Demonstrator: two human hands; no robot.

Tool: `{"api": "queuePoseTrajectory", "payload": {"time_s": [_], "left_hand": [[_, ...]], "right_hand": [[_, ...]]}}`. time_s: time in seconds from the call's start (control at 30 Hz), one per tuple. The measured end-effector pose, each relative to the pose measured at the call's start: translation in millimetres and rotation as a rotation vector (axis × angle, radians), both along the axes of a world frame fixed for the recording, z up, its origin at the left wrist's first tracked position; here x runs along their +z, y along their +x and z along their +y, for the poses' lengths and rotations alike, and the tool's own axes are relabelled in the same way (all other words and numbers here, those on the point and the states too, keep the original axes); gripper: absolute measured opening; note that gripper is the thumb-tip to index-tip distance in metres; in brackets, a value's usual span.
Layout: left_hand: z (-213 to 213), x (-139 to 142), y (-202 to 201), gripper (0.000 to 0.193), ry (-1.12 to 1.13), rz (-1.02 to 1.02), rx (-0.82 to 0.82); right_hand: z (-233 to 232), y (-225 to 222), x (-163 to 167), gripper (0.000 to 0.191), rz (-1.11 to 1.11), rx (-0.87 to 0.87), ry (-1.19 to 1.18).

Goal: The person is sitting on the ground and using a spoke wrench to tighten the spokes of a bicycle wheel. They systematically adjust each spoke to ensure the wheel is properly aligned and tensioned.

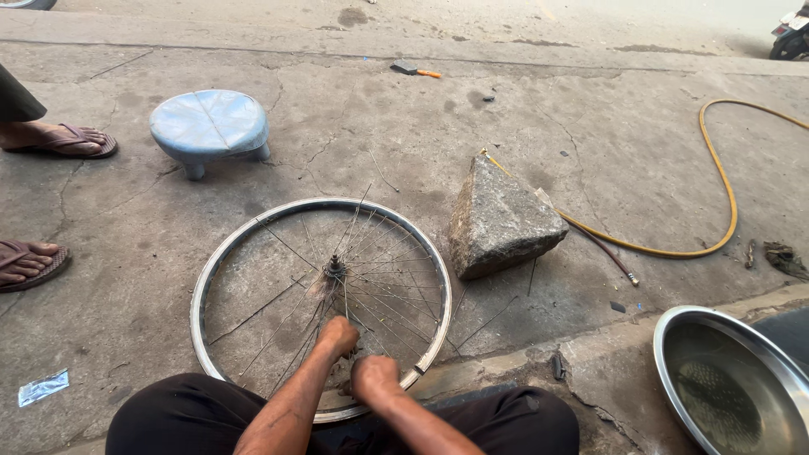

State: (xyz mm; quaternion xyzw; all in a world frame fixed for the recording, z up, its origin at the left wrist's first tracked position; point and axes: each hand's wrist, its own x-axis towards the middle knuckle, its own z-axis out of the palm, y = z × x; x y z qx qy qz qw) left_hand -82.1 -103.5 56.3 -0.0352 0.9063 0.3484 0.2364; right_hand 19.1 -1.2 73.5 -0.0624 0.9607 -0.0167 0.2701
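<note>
A bare metal bicycle wheel rim (pixel 221 253) with thin spokes and a central hub (pixel 335 270) lies flat on the concrete in front of my knees. My left hand (pixel 339 334) is closed over spokes just below the hub. Close beside it, my right hand (pixel 373 377) is closed near the rim's front edge, gripping something small at the spokes; what it holds is hidden by the fingers. Several spokes on the left side look loose or absent.
A grey stone block (pixel 501 221) sits right of the wheel, a yellow hose (pixel 726 202) curling behind it. A steel basin (pixel 730 383) stands at lower right. A blue stool (pixel 210 125) is at the back left, with another person's sandalled feet (pixel 59 141) at the left edge.
</note>
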Motion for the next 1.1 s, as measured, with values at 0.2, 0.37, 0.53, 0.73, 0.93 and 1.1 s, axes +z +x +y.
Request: {"api": "queuePoseTrajectory", "payload": {"time_s": [0.2,0.37,0.53,0.73,0.93,1.1], "left_hand": [[-2,13,4,0.030,-0.010,-0.032,-0.023],[-1,32,11,0.061,0.113,-0.167,0.016],[-5,35,8,0.079,-0.062,-0.049,0.008],[-28,2,4,0.033,-0.380,0.224,-0.340],[-7,-23,2,0.032,-0.450,-0.020,-0.631],[-18,-12,7,0.037,-0.351,-0.031,-0.704]], "right_hand": [[-16,-4,-5,0.041,0.012,0.002,0.051],[3,0,44,0.062,-0.150,-0.132,-0.098],[17,-7,37,0.050,-0.183,-0.080,-0.116],[29,6,16,0.021,0.154,-0.070,-0.402],[27,13,48,0.014,0.137,-0.231,-0.437],[25,11,62,0.024,-0.036,-0.182,-0.402]]}}
